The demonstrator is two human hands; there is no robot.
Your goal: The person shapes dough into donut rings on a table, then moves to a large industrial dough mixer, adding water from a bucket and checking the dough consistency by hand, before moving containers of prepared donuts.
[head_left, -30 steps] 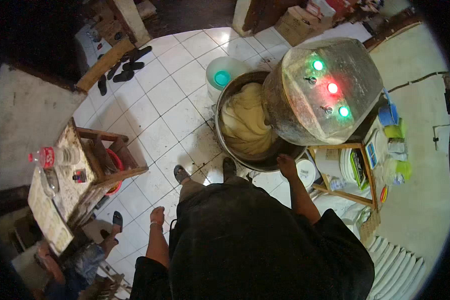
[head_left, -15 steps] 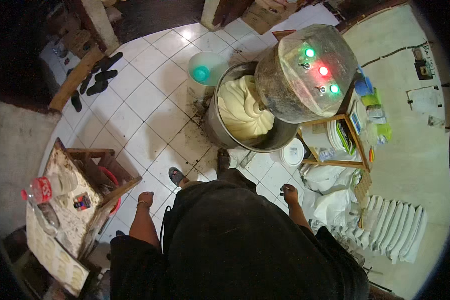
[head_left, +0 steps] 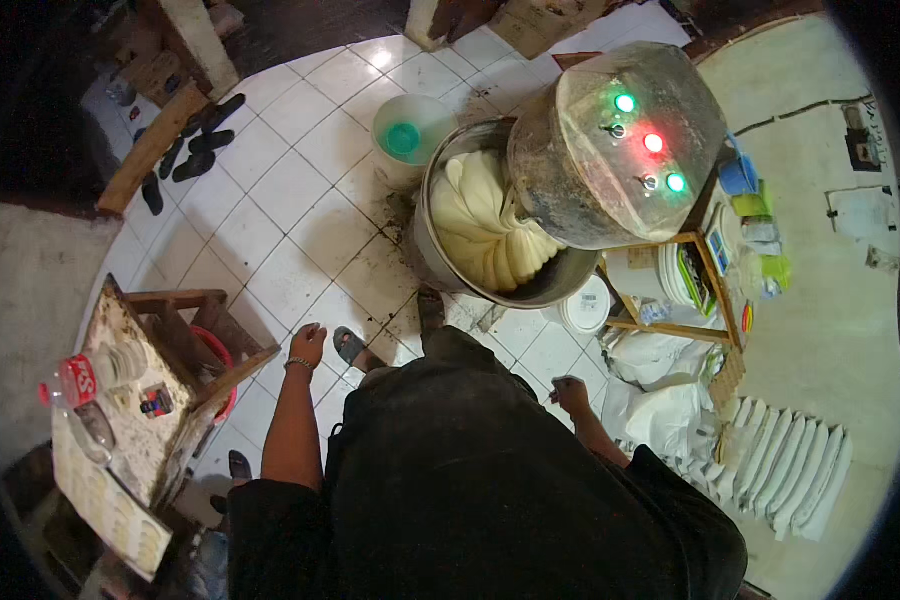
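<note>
My left hand hangs over the floor beside my sandalled foot, a bracelet at its wrist. Its fingers are loosely curled, and nothing shows in them. On the other side, my right hand is held low near the white sacks, fingers closed; something small and pale shows at the fingertips, too small to name. Neither hand touches the mixer. Ahead, a large mass of pale dough lies in folds in the metal mixing bowl. The mixer head, under a clear plastic cover with lit green and red lamps, overhangs the bowl.
A whitish bucket with something teal inside stands left of the bowl. A lidded white tub, wooden shelf and stacked white sacks line the right. At left stands a worn table with plastic bottles. Sandals lie farther back.
My left hand has swung forward and to the right. My right hand has shifted slightly left. The dough's folds have changed shape in the bowl, and the whole view has shifted a little.
</note>
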